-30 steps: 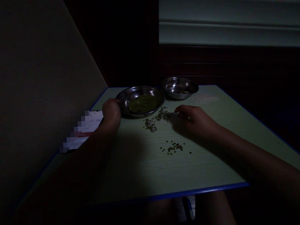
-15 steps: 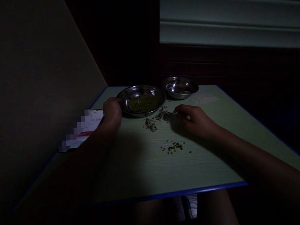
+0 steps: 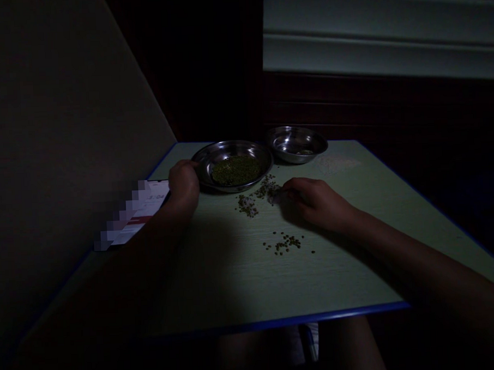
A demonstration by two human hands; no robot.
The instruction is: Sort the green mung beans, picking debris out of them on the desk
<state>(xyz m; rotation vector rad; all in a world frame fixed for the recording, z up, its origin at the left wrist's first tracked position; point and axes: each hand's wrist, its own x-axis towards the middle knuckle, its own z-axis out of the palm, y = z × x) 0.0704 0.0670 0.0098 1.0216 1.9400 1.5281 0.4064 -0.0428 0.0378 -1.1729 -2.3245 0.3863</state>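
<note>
My left hand (image 3: 184, 182) is closed at the left rim of a shiny metal bowl (image 3: 266, 173), thumb and fingers pinching its edge. Inside that bowl lies a layer of small green beans (image 3: 236, 169), probably mung beans. My right hand (image 3: 313, 198) hovers low over the table, its fingers pinched together beside a mixed pile of green beans and pale grains (image 3: 267, 189). Whatever its fingertips hold is too dark and small to make out. A second mixed heap (image 3: 247, 205) lies just left of it. Nearer me are loose green beans (image 3: 288, 241).
Behind stands another metal bowl (image 3: 284, 156) with a little in it. Pale grains (image 3: 338, 163) are spread to its right. A phone (image 3: 140, 217) with a lit screen lies by the left edge. The pale green table (image 3: 243, 289) has a blue rim; a wall borders its left.
My right hand has shifted slightly left and down, its fingertips closer to the mixed pile. My left hand stays at the bowl's rim.
</note>
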